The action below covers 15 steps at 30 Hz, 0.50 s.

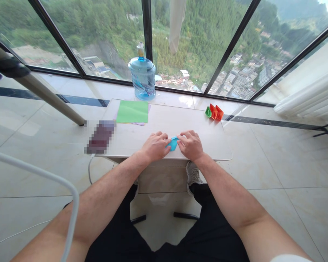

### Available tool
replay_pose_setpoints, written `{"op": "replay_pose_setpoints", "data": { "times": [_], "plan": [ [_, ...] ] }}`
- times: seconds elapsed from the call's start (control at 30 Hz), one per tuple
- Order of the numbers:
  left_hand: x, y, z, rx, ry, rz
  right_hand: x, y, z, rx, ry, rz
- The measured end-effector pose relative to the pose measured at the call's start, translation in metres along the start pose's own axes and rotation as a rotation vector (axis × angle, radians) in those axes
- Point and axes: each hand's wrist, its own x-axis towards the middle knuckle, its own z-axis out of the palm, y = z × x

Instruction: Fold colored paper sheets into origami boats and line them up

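While the person sits at a low, pale tabletop [158,118], both hands are busy with one small piece of blue paper [174,144]. The paper is folded, and it is at the near edge of the tabletop, in the middle, between the two hands. The left hand [156,145] pinches its left side, with the thumb low and the fingers up on top. The right hand [190,145] pinches its right side, near the top corner, with bent fingers.

At the far right corner of the tabletop, three little folded paper shapes stand in a row, close together: one green shape [208,112] on the left and two orange-red shapes [216,112] next to it. At the far left, a green sheet [132,111] lies flat on top of other paper, and a bit of purple peeks out. Nearer on the left is a blurry dark thing [100,137] that I cannot make out. A big blue water jug [142,78] stands past the tabletop, by the window.
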Motion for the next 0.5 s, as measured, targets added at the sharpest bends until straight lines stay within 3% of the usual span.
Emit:
{"op": "replay_pose_setpoints", "data": {
  "times": [0.23,0.5],
  "plan": [
    [0.001,0.016,-0.001,0.049,-0.013,-0.063,0.001,-0.012,0.003,-0.018,-0.149,-0.029],
    [0.000,0.017,0.001,0.050,-0.003,-0.068,0.000,-0.013,0.003,-0.038,-0.158,0.068]
  ]
}}
